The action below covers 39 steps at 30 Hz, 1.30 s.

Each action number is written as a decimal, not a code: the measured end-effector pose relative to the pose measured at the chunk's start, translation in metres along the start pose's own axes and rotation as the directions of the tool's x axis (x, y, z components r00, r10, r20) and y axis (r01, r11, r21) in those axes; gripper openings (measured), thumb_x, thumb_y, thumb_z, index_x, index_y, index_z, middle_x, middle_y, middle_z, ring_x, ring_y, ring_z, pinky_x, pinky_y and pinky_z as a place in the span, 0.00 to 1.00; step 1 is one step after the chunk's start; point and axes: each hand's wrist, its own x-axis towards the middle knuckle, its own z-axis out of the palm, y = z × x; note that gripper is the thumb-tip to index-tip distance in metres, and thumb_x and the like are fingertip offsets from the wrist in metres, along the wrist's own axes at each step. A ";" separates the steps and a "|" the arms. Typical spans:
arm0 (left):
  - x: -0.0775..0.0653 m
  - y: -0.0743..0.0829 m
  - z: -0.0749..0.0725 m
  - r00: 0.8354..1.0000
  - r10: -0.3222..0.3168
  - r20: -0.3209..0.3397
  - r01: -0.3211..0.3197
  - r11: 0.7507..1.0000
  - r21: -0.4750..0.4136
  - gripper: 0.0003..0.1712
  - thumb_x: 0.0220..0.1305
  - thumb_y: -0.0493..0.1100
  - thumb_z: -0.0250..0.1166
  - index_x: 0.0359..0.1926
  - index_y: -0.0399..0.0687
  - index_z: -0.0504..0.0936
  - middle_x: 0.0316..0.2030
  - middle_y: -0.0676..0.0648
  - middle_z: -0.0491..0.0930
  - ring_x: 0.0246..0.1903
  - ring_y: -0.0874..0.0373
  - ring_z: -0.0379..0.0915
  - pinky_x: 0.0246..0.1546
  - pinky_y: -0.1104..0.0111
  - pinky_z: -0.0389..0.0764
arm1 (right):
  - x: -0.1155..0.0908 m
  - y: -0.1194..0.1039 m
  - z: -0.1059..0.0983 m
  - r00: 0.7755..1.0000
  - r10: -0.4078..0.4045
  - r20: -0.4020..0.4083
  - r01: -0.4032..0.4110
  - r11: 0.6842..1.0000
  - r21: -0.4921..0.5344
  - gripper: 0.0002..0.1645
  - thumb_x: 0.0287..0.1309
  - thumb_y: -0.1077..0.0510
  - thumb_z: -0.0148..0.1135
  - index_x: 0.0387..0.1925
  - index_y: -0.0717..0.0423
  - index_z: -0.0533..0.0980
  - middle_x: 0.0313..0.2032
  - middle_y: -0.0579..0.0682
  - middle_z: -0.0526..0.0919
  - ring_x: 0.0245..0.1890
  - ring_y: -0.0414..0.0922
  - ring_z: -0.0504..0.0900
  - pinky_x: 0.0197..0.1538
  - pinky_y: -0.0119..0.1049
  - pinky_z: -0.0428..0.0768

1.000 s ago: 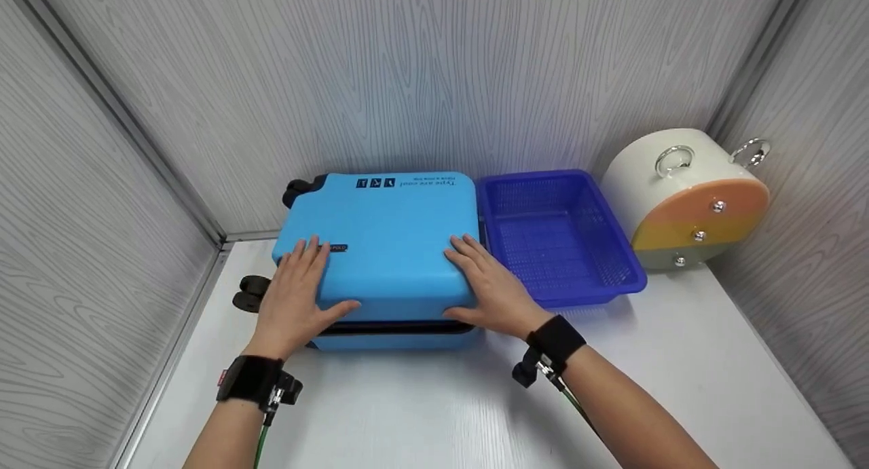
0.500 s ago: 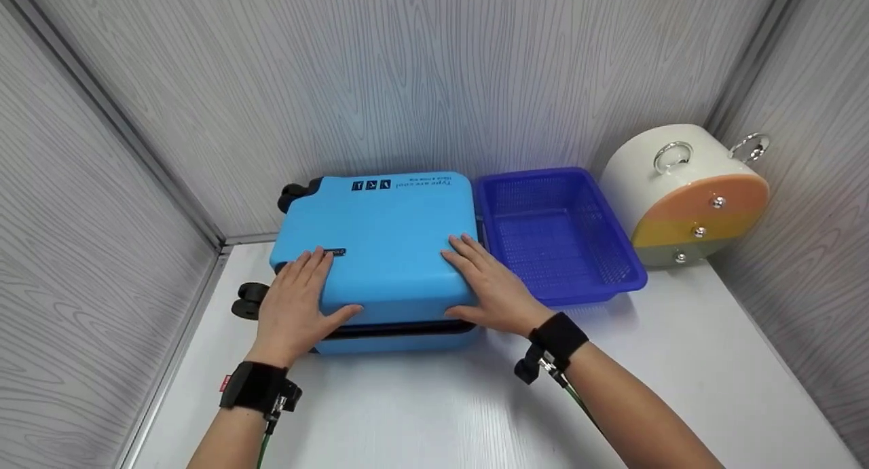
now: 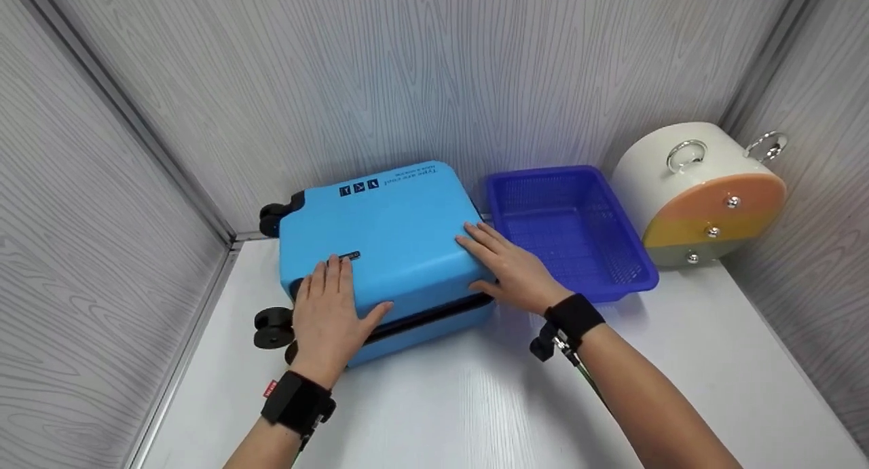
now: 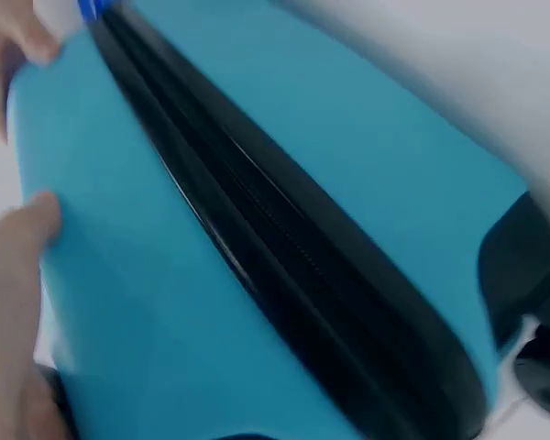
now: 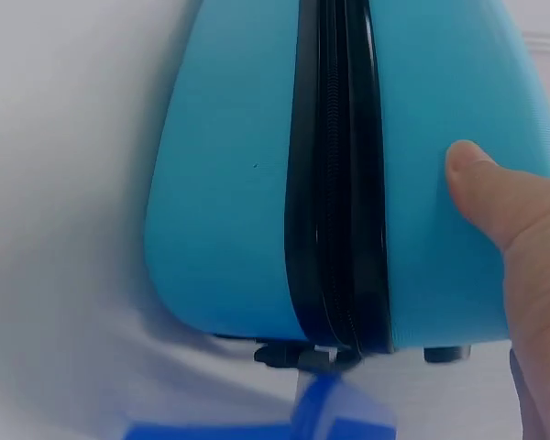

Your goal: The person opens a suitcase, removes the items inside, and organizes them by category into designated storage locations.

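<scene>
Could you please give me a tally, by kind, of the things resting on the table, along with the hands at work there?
Blue suitcase: 1
Dark blue plastic basket: 1
White rounded container with an orange, yellow and green front: 1
Left hand and right hand: 2
Total: 5

"Can we read the suitcase label (image 3: 353, 255)?"
"No, it's too small, and the left fingers (image 3: 333, 276) partly cover it."
"And the basket (image 3: 570, 238)?"
"The right wrist view's bottom edge crops it."
</scene>
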 end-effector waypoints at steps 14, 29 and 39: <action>0.000 0.040 -0.006 0.997 -0.031 -0.070 0.043 0.981 0.190 0.61 0.61 0.77 0.62 0.71 0.25 0.66 0.67 0.27 0.69 0.65 0.33 0.67 0.64 0.47 0.70 | 0.012 -0.023 -0.001 0.998 -0.070 -0.002 0.068 0.975 -0.209 0.53 0.61 0.48 0.75 0.79 0.55 0.57 0.78 0.58 0.57 0.78 0.57 0.52 0.78 0.52 0.49; 0.026 -0.069 -0.052 0.951 0.184 0.250 -0.106 0.949 -0.297 0.39 0.83 0.62 0.38 0.80 0.40 0.53 0.79 0.35 0.47 0.78 0.34 0.35 0.74 0.41 0.40 | 0.024 -0.051 0.019 0.990 -0.116 -0.078 0.096 0.971 -0.220 0.43 0.64 0.60 0.71 0.77 0.53 0.64 0.74 0.56 0.66 0.75 0.54 0.62 0.76 0.51 0.55; 0.032 -0.118 -0.029 0.952 0.197 0.235 -0.116 0.941 -0.318 0.34 0.85 0.53 0.39 0.80 0.37 0.52 0.78 0.31 0.47 0.77 0.32 0.35 0.75 0.43 0.41 | 0.021 -0.044 0.018 0.988 -0.138 -0.072 0.115 0.960 -0.257 0.42 0.66 0.57 0.69 0.77 0.52 0.63 0.74 0.55 0.66 0.75 0.53 0.62 0.76 0.49 0.55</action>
